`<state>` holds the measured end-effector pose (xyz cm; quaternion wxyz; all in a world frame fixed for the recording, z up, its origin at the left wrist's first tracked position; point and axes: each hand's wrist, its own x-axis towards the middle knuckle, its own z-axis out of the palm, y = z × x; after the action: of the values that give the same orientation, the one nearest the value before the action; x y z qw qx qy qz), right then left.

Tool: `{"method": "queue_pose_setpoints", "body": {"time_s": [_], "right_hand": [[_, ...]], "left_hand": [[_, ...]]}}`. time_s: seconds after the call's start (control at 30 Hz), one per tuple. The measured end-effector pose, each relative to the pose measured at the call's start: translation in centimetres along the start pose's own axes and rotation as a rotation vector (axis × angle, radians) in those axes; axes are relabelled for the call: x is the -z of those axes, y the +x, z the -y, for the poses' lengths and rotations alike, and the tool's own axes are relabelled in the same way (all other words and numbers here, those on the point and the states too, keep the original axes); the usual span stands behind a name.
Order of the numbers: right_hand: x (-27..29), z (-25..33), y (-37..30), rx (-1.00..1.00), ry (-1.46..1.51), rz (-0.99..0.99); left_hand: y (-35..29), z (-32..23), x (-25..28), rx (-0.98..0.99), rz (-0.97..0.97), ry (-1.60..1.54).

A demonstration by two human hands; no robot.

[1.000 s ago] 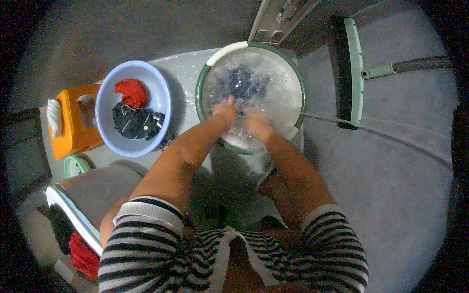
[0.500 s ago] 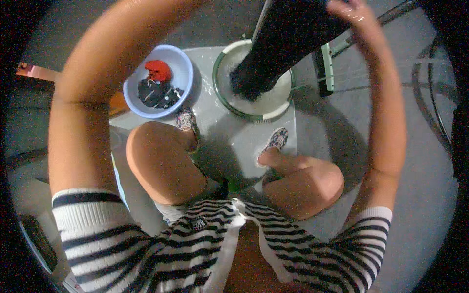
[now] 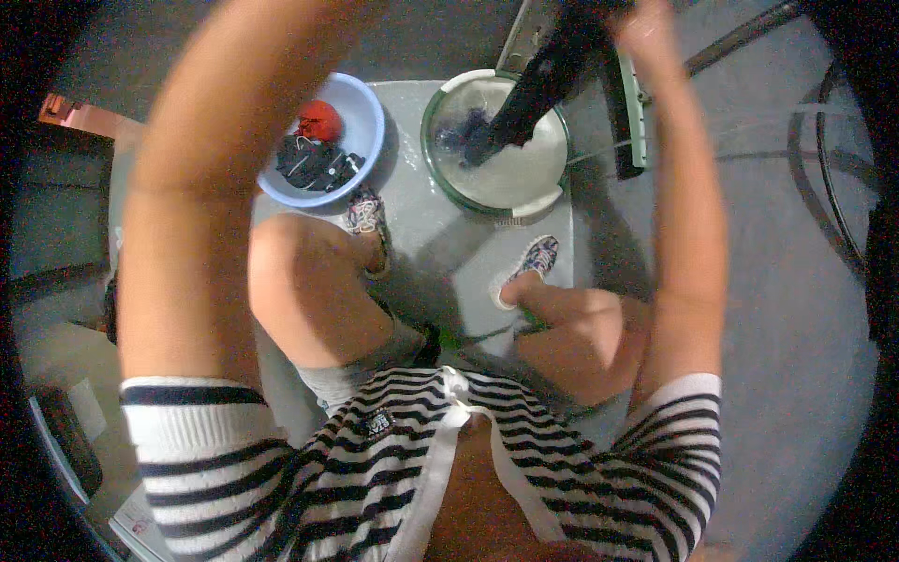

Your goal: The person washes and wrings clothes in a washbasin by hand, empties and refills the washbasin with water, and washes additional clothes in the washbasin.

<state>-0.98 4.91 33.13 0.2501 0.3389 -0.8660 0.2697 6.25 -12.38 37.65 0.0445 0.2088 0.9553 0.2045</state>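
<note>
A long black wet garment (image 3: 543,84), its kind not clear, hangs from the top edge into a green-and-white basin (image 3: 433,169) of cloudy, foamy water. Its lower end dips into the water. My right hand (image 3: 646,28), partly cut off by the top edge, is closed on the garment's upper part. My left forearm (image 3: 243,103) runs up out of the picture, so the left hand is not visible. Left of the basin stands a blue basin (image 3: 376,122) with a bundled red cloth (image 3: 319,122) and black clothing (image 3: 318,167) with what look like thin hangers.
Both basins stand on a wet, pale grey surface (image 3: 403,122), with my patterned shoes (image 3: 532,262) close to them. A dark upright with a pale green edge (image 3: 637,112) rises right of the foamy basin. Dark cables (image 3: 833,187) curve at far right. A pink-orange strip (image 3: 84,117) juts in at left.
My right hand and forearm have moved left. The garment now looks narrower, and more of the foamy water shows. The whole view has shifted slightly.
</note>
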Motion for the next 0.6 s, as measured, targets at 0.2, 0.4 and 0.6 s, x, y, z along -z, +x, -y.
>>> {"method": "queue_pose_setpoints", "body": {"time_s": [0.2,0.4,0.6], "right_hand": [[-29.1,-6.8,-27.5,-0.491,0.264,0.725],[-26.8,-12.8,-26.8,-0.859,0.374,0.683],[-2.7,0.9,-6.7,-0.496,0.879,0.282]], "left_hand": [[-4.8,11.6,-18.3,0.416,0.215,-0.017],[-5.8,13.7,-25.4,0.427,0.196,-0.173],[-6.9,13.0,-31.5,0.473,-0.019,-0.391]]}}
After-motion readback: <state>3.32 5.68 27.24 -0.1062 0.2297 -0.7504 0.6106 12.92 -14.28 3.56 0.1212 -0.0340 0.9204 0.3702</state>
